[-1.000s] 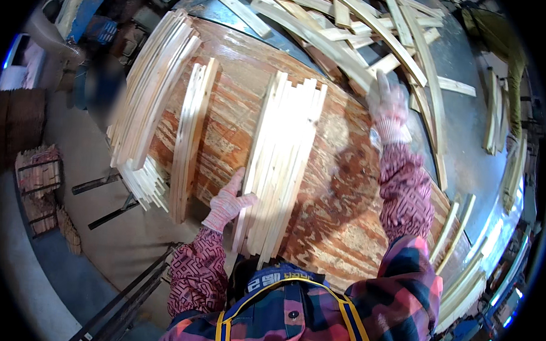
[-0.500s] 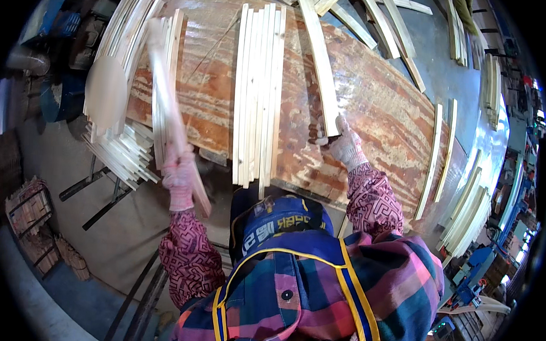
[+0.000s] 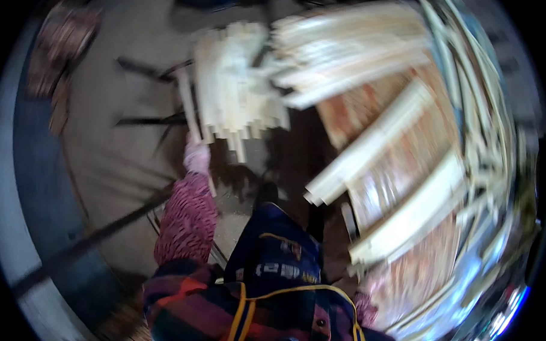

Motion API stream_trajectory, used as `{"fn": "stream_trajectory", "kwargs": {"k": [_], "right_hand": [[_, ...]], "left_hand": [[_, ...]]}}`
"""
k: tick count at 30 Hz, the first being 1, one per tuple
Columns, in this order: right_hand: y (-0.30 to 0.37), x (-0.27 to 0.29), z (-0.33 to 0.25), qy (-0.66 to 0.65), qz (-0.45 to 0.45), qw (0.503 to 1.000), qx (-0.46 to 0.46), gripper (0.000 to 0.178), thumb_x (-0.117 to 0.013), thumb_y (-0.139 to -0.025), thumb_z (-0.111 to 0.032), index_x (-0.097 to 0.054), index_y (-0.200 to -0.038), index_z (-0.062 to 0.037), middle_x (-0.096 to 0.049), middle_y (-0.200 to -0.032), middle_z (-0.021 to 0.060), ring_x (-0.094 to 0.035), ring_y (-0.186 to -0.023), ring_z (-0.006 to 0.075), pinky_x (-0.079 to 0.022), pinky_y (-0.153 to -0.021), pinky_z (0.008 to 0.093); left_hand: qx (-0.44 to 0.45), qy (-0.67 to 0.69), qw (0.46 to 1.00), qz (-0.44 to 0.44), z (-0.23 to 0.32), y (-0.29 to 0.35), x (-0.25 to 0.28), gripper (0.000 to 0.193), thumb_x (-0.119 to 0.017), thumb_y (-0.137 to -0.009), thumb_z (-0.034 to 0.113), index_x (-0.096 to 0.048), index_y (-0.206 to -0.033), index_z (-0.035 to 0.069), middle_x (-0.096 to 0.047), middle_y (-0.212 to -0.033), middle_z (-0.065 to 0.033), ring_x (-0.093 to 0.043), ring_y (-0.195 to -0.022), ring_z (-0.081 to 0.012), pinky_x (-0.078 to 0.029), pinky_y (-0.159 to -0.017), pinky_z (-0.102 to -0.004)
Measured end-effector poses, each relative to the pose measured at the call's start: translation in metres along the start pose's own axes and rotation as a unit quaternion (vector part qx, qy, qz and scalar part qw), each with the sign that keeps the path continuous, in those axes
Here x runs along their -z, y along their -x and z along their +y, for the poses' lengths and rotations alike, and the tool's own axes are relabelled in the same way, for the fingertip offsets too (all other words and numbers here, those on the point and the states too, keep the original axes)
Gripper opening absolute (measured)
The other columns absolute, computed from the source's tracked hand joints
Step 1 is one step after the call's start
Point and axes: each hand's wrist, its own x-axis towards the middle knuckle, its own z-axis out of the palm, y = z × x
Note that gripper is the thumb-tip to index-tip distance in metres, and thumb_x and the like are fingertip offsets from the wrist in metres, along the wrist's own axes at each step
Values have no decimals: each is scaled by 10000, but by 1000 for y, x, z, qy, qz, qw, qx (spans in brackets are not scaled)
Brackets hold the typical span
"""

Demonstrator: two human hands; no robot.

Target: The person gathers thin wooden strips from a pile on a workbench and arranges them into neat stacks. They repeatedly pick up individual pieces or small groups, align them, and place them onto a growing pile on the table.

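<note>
My left hand [image 3: 197, 156], in a pale glove below a patterned pink sleeve, is closed round a thin wooden strip [image 3: 188, 101]. The strip runs up along the left side of a stack of pale strips [image 3: 228, 85]. Its lower end shows below my hand. At the lower right my right hand [image 3: 374, 281] is smeared by motion, close to the near end of a row of pale strips [image 3: 407, 214] on the worktable [image 3: 393, 168]. Its fingers cannot be made out.
A large pile of strips [image 3: 349, 44] lies at the table's far end, with a narrower group [image 3: 370, 147] nearer. Dark metal legs [image 3: 145, 121] stick out left of the stack. A dark bar [image 3: 96, 245] crosses the lower left. Bundled wood [image 3: 64, 34] lies at the far left.
The view has swung to the left, so the table now appears on the right. My left hand has carried its strip from the table's edge to beside the stack. My right hand has left the long board.
</note>
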Motion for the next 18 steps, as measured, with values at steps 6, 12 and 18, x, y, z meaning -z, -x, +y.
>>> {"fn": "stream_trajectory", "kwargs": {"k": [6,12,18], "right_hand": [[-31,-24,0,409,27,911,-47,624,-273,-1063,-440,-326,-1505,-3,-547,-1348,253,-577,-1175,365,-466,-1040,454],[-80,39,89,700,151,680,159,877,-596,-875,-286,-67,-1523,-25,-588,-1182,166,-687,-861,223,-547,-576,339],[-50,5,53,773,10,634,22,717,-471,-940,-518,-416,-1448,-15,-424,-1458,191,-669,-1012,257,-517,-610,461]], "left_hand": [[7,-113,993,-19,-42,-138,-23,611,-499,-944,431,-326,-1504,257,-573,-1282,-231,-603,-1139,-389,-466,-957,-539],[3,-17,993,-117,-48,-231,-71,571,-411,-964,492,-409,-1466,220,-577,-1358,-142,-585,-1204,-334,-473,-975,-480],[-63,-119,981,-140,-9,-242,-69,474,-351,-989,344,-495,-1404,166,-575,-1362,-155,-564,-1230,-342,-424,-1062,-429]]}}
